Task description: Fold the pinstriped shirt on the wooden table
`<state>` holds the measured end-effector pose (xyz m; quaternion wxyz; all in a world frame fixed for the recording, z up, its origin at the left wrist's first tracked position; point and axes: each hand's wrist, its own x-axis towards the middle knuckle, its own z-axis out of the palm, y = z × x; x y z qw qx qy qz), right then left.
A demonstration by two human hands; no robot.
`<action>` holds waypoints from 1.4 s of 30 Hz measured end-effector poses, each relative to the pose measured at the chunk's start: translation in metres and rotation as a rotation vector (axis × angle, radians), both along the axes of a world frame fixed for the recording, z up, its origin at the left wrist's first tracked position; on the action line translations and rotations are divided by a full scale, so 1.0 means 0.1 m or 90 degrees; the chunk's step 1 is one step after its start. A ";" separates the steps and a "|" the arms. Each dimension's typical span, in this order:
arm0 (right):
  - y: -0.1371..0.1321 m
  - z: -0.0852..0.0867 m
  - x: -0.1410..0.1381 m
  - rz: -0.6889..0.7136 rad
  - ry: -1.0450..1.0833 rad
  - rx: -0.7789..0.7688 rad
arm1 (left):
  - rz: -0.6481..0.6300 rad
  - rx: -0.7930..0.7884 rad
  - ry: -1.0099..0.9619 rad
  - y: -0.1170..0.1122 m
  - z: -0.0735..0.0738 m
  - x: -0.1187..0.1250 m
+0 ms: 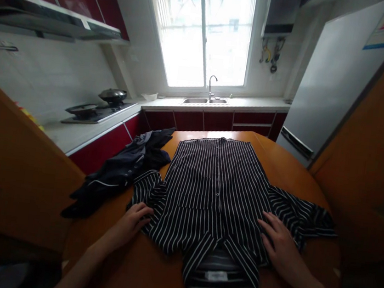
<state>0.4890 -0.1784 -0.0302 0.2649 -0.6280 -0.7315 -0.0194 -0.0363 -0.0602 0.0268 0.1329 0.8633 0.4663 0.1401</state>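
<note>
A black shirt with white stripes [205, 178] lies spread front side up on the wooden table [280, 163], its collar toward me and its hem at the far side. Both sleeves reach outward, the left one bunched and the right one creased. My left hand [134, 220] rests on the left sleeve near the shoulder, fingers extended. On the opposite shoulder, my right hand [279, 244] lies with its fingers spread over the fabric. Neither hand grips the cloth. A white label [216, 276] shows inside the collar.
Dark clothing [116, 167] with white piping is heaped along the table's left edge. Beyond are a counter with a sink [197, 101], a stove [100, 113] with pans at left, and a fridge [334, 81] at right. Orange wooden panels flank both sides.
</note>
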 end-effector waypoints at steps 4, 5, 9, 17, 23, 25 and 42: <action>-0.14 -0.03 0.01 0.014 0.002 -0.014 | 0.031 -0.041 -0.058 -0.12 0.01 0.05; -0.18 -0.02 0.01 0.004 0.005 -0.017 | 0.039 -0.044 -0.056 -0.15 0.02 0.05; -0.39 0.09 0.02 0.027 0.028 -0.045 | 0.077 -0.039 -0.005 -0.26 0.09 0.00; -0.74 0.31 0.04 0.209 0.045 -0.126 | -0.127 -0.100 0.031 -0.79 0.32 0.45; -0.67 0.34 -0.05 0.232 0.053 -0.113 | -0.189 -0.069 0.005 -0.95 0.16 0.88; -0.68 0.40 -0.05 0.254 0.053 -0.116 | -0.191 -0.059 -0.014 -0.95 0.16 0.89; 1.14 0.55 -1.03 0.069 -0.046 -0.173 | -0.095 0.038 0.056 0.59 0.08 2.39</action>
